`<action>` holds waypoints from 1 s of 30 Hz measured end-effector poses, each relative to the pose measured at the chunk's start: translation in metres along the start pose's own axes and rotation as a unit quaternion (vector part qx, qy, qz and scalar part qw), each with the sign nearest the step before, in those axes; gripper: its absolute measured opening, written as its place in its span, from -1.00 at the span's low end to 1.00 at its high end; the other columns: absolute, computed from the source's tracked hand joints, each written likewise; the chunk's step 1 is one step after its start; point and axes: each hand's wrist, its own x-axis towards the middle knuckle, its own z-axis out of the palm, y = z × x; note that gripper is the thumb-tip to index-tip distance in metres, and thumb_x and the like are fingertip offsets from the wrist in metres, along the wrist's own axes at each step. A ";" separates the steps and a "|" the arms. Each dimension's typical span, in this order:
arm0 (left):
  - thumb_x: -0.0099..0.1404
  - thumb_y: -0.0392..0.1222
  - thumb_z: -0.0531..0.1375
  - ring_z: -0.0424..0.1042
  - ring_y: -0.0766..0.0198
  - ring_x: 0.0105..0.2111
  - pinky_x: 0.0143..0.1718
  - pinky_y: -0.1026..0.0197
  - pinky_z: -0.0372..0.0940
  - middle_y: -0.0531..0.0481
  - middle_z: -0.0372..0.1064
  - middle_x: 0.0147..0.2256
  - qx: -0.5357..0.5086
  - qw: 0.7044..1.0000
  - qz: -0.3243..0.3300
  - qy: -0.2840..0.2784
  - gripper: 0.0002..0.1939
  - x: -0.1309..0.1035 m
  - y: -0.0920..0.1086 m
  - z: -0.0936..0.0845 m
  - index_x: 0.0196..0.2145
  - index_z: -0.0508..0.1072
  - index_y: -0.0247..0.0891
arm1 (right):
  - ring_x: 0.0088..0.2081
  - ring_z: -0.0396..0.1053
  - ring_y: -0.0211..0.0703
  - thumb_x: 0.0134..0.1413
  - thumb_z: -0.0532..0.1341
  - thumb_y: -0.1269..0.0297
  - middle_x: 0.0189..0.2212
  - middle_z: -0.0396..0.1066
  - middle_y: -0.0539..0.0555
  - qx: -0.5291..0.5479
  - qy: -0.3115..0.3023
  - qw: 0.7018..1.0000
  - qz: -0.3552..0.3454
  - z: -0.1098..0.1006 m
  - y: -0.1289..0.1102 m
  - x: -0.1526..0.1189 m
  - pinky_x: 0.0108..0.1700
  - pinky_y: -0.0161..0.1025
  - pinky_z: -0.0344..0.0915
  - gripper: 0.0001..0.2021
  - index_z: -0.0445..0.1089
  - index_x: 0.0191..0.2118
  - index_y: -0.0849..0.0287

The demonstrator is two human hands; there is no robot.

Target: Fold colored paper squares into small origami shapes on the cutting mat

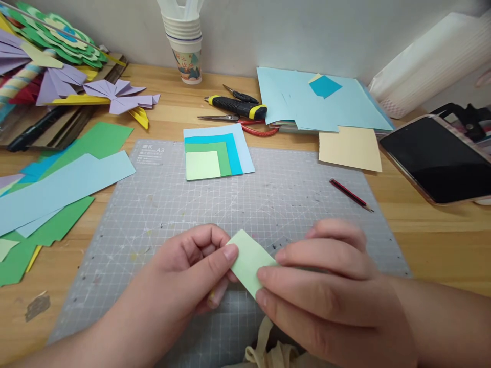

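A small pale green paper is held between both hands over the lower middle of the grey cutting mat. My left hand pinches its upper left edge, thumb on top and the other fingers curled beneath. From the right, the fingertips of my right hand press on the paper's right side. Beyond the hands, a stack of nested paper squares in light blue, blue, green and pale green lies at the mat's far edge. A red and black pencil rests at the mat's right.
Paper scraps and paper flowers lie at the left. Behind the mat are paper cups, a utility knife, red-handled scissors and light blue sheets. A tablet sits at the right, near beige paper.
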 end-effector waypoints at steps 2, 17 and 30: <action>0.23 -0.01 0.17 0.02 0.48 -0.67 -0.66 0.39 -0.02 0.21 0.13 -0.67 0.078 0.996 0.024 0.026 -0.74 0.000 0.002 -0.001 -0.49 0.32 -0.24 | -0.09 0.44 -0.24 0.24 0.13 0.33 -0.07 0.52 -0.32 -0.014 -0.025 0.999 -0.035 0.001 0.001 -0.004 0.02 -0.13 0.22 -0.77 0.50 -0.34 -0.10; 0.36 -0.34 0.05 0.36 0.18 -0.28 -0.26 0.11 0.31 -0.01 0.42 -0.26 0.613 0.700 0.366 -0.001 -0.79 -0.002 -0.008 -0.013 -0.22 0.47 -0.20 | -0.06 0.38 -0.17 0.31 0.07 0.48 -0.14 0.54 -0.02 0.071 -0.161 0.984 0.033 0.004 0.016 -0.003 -0.03 -0.10 0.17 -0.78 0.44 -0.27 0.16; 0.31 -0.35 0.04 0.36 0.16 -0.29 -0.21 0.08 0.30 -0.02 0.41 -0.29 0.668 0.631 0.392 0.034 -0.76 -0.005 -0.017 -0.013 -0.18 0.46 -0.18 | -0.16 0.34 -0.11 0.32 0.05 0.47 -0.22 0.48 0.09 0.066 -0.165 0.980 0.087 0.007 0.021 -0.004 -0.16 -0.10 0.13 -0.77 0.43 -0.29 0.22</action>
